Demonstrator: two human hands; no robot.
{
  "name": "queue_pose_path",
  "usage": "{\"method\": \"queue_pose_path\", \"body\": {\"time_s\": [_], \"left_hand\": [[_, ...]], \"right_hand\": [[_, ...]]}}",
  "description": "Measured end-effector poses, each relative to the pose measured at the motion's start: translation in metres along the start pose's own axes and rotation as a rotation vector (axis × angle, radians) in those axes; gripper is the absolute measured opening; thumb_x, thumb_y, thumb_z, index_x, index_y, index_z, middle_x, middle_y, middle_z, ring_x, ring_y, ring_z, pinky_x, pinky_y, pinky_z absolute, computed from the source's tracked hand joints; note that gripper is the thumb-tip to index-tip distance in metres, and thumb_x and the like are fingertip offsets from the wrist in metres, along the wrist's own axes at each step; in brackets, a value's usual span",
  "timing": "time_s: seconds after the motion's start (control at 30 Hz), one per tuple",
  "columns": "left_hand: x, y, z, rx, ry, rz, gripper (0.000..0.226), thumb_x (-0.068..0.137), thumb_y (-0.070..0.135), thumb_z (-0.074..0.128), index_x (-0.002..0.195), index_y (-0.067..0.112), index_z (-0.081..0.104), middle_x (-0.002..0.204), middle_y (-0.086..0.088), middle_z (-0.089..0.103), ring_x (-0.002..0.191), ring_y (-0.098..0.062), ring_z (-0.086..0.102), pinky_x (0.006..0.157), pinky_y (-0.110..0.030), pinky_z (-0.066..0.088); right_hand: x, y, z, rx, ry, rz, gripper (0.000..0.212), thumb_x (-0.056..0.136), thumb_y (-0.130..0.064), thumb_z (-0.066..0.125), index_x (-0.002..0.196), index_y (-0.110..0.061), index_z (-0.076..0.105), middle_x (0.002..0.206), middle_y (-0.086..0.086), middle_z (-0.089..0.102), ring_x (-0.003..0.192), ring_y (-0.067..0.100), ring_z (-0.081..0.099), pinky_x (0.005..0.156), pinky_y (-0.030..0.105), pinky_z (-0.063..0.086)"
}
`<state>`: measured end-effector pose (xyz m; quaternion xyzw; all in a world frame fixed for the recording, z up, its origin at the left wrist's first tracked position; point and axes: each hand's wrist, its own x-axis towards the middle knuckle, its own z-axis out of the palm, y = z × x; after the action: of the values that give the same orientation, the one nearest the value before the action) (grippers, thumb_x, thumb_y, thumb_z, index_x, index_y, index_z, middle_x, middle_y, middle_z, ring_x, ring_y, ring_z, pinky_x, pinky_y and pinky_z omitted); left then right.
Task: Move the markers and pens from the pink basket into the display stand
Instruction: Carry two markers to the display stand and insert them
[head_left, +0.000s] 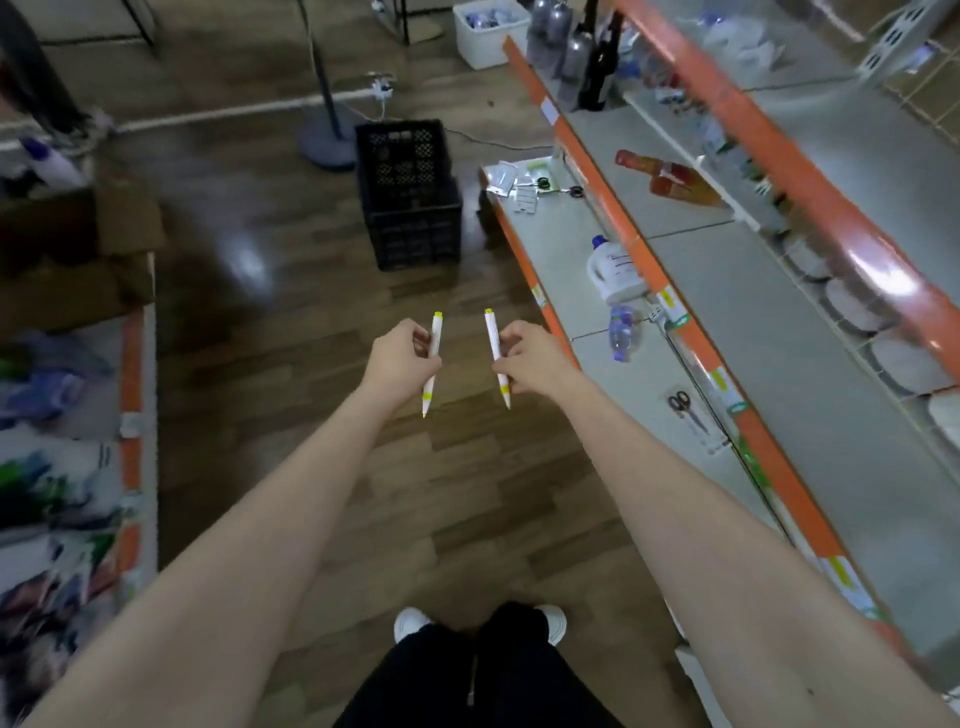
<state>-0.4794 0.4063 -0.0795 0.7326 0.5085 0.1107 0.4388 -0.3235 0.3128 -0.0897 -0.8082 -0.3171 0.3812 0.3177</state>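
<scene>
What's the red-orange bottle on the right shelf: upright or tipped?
Tipped. The red-orange bottle lies on its side on the grey shelf, narrow end pointing left.

Small shop aisle, orange-edged shelves (618, 228) with bottles (571, 57), detergent jug (615, 273), scissors (688, 413)

Head cam here, wide-angle, pointing forward and steeply down an aisle, so the person's own shoes (413, 623) sit at the bottom edge. The left hand (400, 358) and right hand (530, 358) land mid-frame, pretty close to the lens. Orange-edged shelving (727, 312) runs along the right, and a black crate (410, 197) sits farther ahead.
</scene>
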Motion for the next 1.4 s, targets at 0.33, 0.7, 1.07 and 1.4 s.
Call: {"method": "queue_pose_path", "body": {"time_s": [0.33,0.7,1.07,1.4], "left_hand": [[-0.013,-0.108,-0.129,-0.172,0.208,-0.184,0.020,0.083,0.005,0.064,0.100,0.009,0.054,0.092,-0.009,0.062,0.076,-0.024,0.067,0.050,-0.027,0.055],[0.023,-0.169,-0.215,-0.226,0.398,-0.311,0.019,0.090,0.012,0.063,0.103,0.017,0.051,0.099,-0.006,0.059,0.078,-0.016,0.062,0.054,-0.022,0.051],[0.130,-0.178,-0.300,-0.342,0.529,-0.465,0.022,0.090,0.010,0.062,0.106,0.015,0.047,0.103,-0.009,0.056,0.090,-0.025,0.063,0.078,-0.042,0.059],[0.188,-0.207,-0.367,-0.381,0.704,-0.541,0.024,0.089,0.012,0.065,0.104,0.010,0.047,0.103,-0.010,0.058,0.082,-0.025,0.065,0.063,-0.036,0.059]], "right_hand": [[0.015,-0.093,0.134,-0.048,-0.137,-0.144,0.026,0.080,0.000,0.065,0.101,-0.014,0.056,0.077,0.006,0.059,0.067,0.018,0.060,0.053,0.027,0.056],[0.080,-0.186,0.223,-0.082,-0.320,-0.250,0.027,0.079,-0.003,0.073,0.097,-0.016,0.058,0.095,0.017,0.067,0.068,0.020,0.063,0.052,0.032,0.058],[0.209,-0.292,0.270,-0.291,-0.482,-0.376,0.025,0.081,-0.004,0.065,0.100,-0.017,0.056,0.082,0.007,0.064,0.073,0.021,0.061,0.072,0.042,0.058],[0.271,-0.384,0.338,-0.342,-0.642,-0.499,0.023,0.079,-0.002,0.070,0.089,-0.017,0.058,0.077,0.008,0.065,0.075,0.026,0.067,0.071,0.045,0.060]]}}
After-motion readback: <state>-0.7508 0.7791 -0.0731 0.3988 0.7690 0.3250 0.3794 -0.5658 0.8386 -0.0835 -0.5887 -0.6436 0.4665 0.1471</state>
